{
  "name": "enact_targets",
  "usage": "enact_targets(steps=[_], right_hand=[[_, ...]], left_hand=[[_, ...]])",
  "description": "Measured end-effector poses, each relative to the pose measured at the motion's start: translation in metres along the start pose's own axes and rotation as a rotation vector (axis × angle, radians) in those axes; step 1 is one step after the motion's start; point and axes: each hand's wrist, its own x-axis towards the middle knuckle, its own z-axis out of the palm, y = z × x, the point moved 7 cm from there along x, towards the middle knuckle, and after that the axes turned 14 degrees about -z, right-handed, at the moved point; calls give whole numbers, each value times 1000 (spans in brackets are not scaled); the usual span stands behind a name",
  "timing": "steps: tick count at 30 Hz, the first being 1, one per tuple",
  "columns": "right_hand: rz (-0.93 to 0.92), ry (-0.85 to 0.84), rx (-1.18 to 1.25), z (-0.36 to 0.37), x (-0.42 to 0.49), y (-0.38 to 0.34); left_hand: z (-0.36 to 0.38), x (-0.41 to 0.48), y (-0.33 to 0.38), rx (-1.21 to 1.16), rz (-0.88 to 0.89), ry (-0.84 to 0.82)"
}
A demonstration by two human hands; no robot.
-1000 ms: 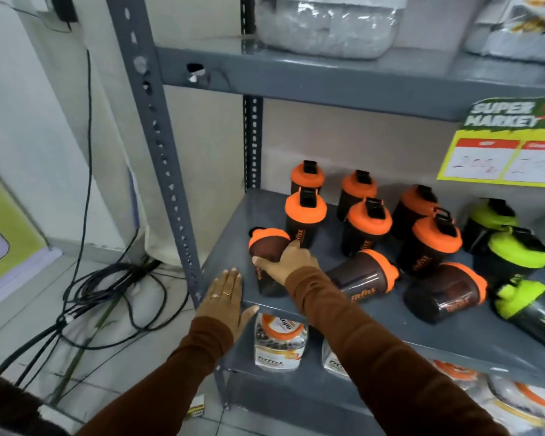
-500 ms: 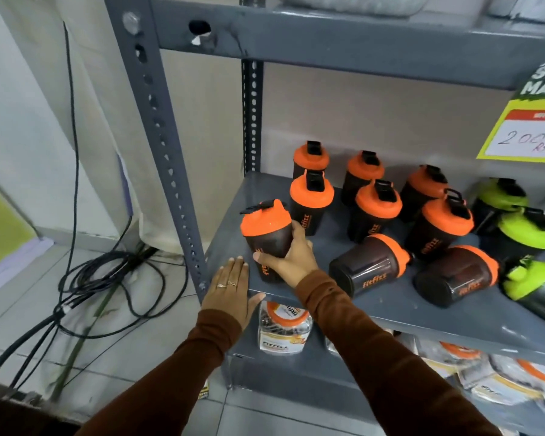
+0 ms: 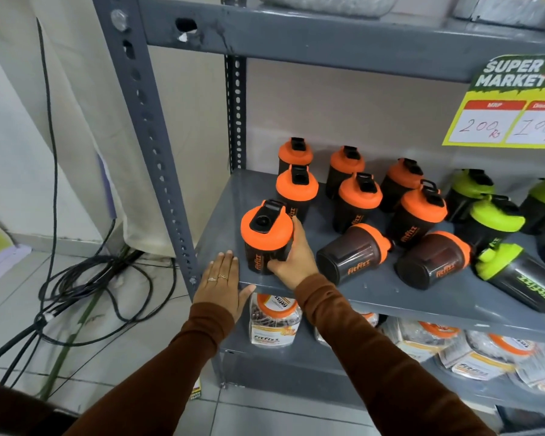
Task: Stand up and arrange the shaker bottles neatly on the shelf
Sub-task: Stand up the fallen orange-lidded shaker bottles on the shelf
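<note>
On the grey shelf (image 3: 390,297), my right hand (image 3: 293,256) grips an orange-lidded dark shaker bottle (image 3: 266,236) that stands upright near the front left corner. My left hand (image 3: 222,283) rests flat and open on the shelf's front edge, just left of that bottle. Behind it stand several upright orange-lidded bottles (image 3: 359,199) in rows. Two orange-lidded bottles lie on their sides, one (image 3: 354,253) beside my right wrist and one (image 3: 433,259) further right. Green-lidded bottles (image 3: 494,218) stand at the right, and one green-lidded bottle (image 3: 523,278) lies tipped over.
A perforated grey upright post (image 3: 153,130) stands at the shelf's left front. A yellow price sign (image 3: 513,102) hangs from the shelf above. The shelf below holds packaged jars (image 3: 274,322). Black cables (image 3: 85,287) lie tangled on the tiled floor at the left.
The orange-lidded bottle that lay on its side near the shelf's front left has been raised upright by my right hand. My left hand stays on the shelf edge.
</note>
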Motion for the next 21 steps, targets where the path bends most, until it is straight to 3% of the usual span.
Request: enact_targets(steps=[3, 6, 8, 10, 12, 14, 17, 21], right_hand=[[-135, 230, -130, -25, -11, -15], [-258, 596, -365, -62, -28, -33], [-123, 866, -374, -86, -37, -27], [214, 1016, -265, -100, -41, -6], [553, 1036, -141, -105, -46, 17], [751, 992, 57, -101, -48, 36], [824, 948, 289, -93, -45, 50], [770, 957, 386, -91, -47, 56]], left_hand=[[2, -1, 1, -37, 1, 37], [1, -1, 3, -100, 30, 90], [1, -1, 4, -94, 32, 98], [1, -1, 4, -97, 29, 113], [0, -1, 3, -107, 27, 126], [0, -1, 3, -108, 32, 130], [0, -2, 3, -107, 32, 119], [0, -2, 4, -115, 38, 126]])
